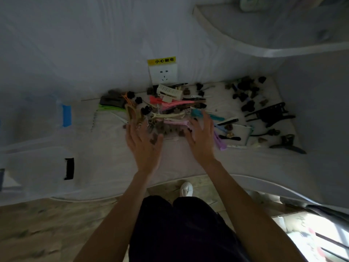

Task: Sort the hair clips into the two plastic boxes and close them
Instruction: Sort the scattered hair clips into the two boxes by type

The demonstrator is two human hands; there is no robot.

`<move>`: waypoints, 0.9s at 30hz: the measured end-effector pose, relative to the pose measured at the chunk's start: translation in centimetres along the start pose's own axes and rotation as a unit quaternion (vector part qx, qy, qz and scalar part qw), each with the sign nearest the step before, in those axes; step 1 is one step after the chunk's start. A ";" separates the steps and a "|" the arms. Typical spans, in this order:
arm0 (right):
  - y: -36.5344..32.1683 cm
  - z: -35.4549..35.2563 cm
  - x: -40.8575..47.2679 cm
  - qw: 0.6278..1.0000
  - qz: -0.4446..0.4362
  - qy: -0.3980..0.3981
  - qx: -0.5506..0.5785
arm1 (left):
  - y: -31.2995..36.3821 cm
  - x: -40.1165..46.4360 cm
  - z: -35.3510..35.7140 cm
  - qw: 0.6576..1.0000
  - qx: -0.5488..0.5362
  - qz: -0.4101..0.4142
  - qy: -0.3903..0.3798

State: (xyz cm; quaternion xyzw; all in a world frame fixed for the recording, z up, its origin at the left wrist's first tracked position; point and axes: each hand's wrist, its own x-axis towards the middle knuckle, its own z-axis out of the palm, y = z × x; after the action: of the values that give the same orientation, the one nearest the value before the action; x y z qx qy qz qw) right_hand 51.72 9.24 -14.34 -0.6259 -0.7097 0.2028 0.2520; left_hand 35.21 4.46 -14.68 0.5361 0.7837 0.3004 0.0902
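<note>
Two bare hands reach over a white cloth-covered table [188,163] at the middle of the frame. The left hand [145,148] and the right hand [202,140] both have their fingers spread and straight, holding nothing, fingertips at the near edge of a mixed heap of colourful plastic hair clips [170,112] lying in the centre of the frame. In that heap are a long pink clip [170,105], a cream slotted claw clip [170,91], a teal clip [200,113] just beyond the right fingertips, and a lime green clip [109,107] at its left end. A looser group of black and brown hair clips [251,95] lies toward the upper right, apart from the heap. Two clear plastic boxes sit at the left of the frame, blurred: one with a blue latch [67,115], and nearer the bottom one with a black latch [69,168]. Whether their lids are on cannot be told. A white wall socket [163,74] stands behind the heap.
</note>
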 end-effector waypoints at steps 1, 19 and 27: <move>1.4 -1.9 -0.6 0.999 -0.014 0.042 -0.006 | 0.5 -0.1 0.3 0.998 0.018 0.057 0.001; 16.3 -10.2 5.0 0.956 0.288 0.057 -0.026 | 13.9 -1.1 11.3 0.856 0.201 0.385 -0.282; 9.9 -3.6 7.6 0.993 0.114 -0.006 -0.014 | 8.0 0.3 7.2 0.916 0.224 0.294 -0.156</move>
State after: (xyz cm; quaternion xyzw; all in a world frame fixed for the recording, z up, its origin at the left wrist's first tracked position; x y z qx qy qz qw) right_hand 61.02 18.03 -16.75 -0.7053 -0.6378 0.2238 0.2139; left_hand 44.75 9.37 -15.89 0.7882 0.6139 0.0430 -0.0036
